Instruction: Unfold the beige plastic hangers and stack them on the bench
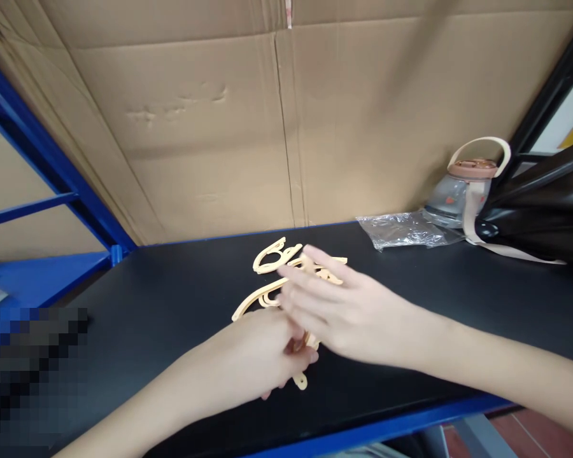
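Note:
My left hand (281,350) is closed around a cream plastic folding hanger (300,381), whose rounded end with a small hole pokes out below the fingers. Over it reaches my right hand (332,305), its fingers stretched out and slightly blurred, its thumb hidden. A blurred cream part shows by its index finger; I cannot tell which hanger it belongs to. Just behind the hands, a folded cream hanger (268,261) lies on the black table. Another cream hanger (253,300) has its long curved arm beside my left wrist, and more cream parts (332,276) are partly covered by my right hand.
A clear plastic bag (401,230) lies flat at the back right of the black tabletop (172,286). Beside it stands a clear bottle (451,194) with a brown lid and a strap, next to a black bag (544,210). Cardboard (195,127) walls the back; blue frame posts (62,159) stand left.

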`<act>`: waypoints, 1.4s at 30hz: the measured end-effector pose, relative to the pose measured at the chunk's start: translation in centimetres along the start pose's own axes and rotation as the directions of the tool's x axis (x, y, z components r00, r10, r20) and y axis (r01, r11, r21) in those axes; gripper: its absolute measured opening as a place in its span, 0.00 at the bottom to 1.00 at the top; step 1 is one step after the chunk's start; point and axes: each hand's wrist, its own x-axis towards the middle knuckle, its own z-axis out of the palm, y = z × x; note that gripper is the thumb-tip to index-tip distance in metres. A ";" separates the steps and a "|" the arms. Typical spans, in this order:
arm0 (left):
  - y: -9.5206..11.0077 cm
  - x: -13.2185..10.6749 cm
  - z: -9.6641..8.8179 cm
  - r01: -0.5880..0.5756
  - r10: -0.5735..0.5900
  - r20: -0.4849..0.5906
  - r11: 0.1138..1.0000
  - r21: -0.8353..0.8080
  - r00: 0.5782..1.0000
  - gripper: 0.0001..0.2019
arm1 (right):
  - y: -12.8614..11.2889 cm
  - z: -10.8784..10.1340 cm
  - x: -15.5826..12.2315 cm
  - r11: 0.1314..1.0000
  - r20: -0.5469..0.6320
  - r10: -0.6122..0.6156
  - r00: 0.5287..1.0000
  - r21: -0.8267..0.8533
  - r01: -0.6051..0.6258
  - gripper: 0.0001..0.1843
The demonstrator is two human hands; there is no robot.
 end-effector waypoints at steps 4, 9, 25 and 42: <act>0.2 0.6 -1.3 0.025 -0.029 0.016 0.978 0.206 0.999 0.18 | 2.4 0.0 -1.3 0.984 0.176 0.131 0.976 0.099 -0.150 0.12; 0.3 1.1 -1.8 0.015 -0.017 0.011 0.984 0.180 1.000 0.18 | 4.0 -0.1 -2.1 0.879 0.226 0.204 0.952 0.387 -0.280 0.10; -0.3 3.0 -1.9 -0.051 0.037 -0.554 0.999 -0.010 0.831 0.08 | 4.5 0.6 -2.0 -0.256 0.481 0.662 0.575 0.866 -0.430 0.13; 1.8 1.6 -1.3 -0.099 0.491 -0.198 0.514 0.852 0.848 0.12 | 2.0 0.6 -1.1 -0.533 0.665 0.259 0.701 0.703 -0.470 0.09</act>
